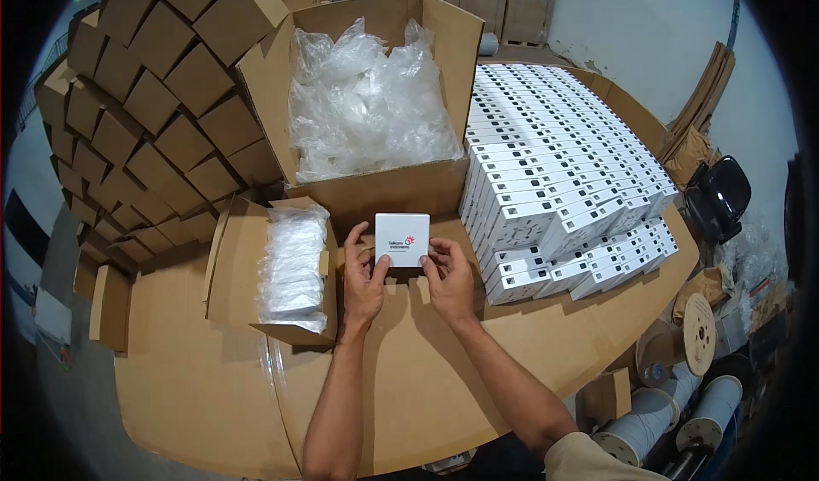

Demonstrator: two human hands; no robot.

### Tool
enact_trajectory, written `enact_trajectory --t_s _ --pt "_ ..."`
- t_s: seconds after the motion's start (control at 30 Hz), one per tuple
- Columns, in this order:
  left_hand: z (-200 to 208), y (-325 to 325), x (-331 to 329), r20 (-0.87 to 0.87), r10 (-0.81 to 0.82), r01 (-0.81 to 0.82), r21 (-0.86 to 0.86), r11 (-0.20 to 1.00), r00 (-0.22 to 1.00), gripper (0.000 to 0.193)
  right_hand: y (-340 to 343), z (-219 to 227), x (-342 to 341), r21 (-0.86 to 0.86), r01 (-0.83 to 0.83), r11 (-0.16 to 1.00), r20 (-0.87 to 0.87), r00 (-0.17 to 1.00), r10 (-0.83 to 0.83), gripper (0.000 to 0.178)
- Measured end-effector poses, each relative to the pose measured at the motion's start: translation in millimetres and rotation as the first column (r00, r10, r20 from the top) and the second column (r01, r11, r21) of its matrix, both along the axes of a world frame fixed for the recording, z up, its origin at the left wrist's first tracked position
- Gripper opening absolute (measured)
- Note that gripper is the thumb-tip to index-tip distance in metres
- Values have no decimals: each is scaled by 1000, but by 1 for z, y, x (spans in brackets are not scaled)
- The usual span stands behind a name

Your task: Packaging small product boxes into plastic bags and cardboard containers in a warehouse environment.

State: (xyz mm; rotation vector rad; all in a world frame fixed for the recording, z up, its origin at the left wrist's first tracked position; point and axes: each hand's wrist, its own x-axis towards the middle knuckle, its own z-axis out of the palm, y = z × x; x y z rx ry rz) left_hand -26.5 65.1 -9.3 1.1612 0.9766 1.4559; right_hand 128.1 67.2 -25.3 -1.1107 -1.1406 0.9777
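A small square white box (401, 235) with a red mark and dark print is held up in front of me, over the cardboard-covered table (205, 396). My left hand (365, 280) grips its left edge, thumb on the front face. On the opposite edge my right hand (449, 280) grips it the same way. Just left of my hands stands an open carton (235, 268) holding a row of plastic-wrapped items (294, 263). To the right, many flat white boxes (546, 191) with dark squares on their ends are stacked in rows.
Behind my hands a large open carton (341, 199) is heaped with clear plastic bags (367, 97). Brown cartons (162, 88) pile high on the left. Cable spools (699, 332) and a black chair (721, 195) stand on the right, beyond the table's edge.
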Motion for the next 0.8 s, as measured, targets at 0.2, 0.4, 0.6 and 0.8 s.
enact_trajectory --t_s 0.2,0.4,0.6,0.8 --pt "-16 2 -6 -331 164 -125 137 983 929 36 16 -17 5 68 -86 994 -49 995 89 39" --pt "1 -10 -3 -568 199 -188 79 979 798 28 18 -14 16 54 -127 990 174 978 116 39" --pt "-13 -8 -8 -675 277 -194 198 961 684 31 11 -6 15 116 -77 990 327 944 35 38" --pt "-17 -8 -9 -706 271 -194 190 963 654 39 11 -5 17 149 -88 985 355 934 30 39"
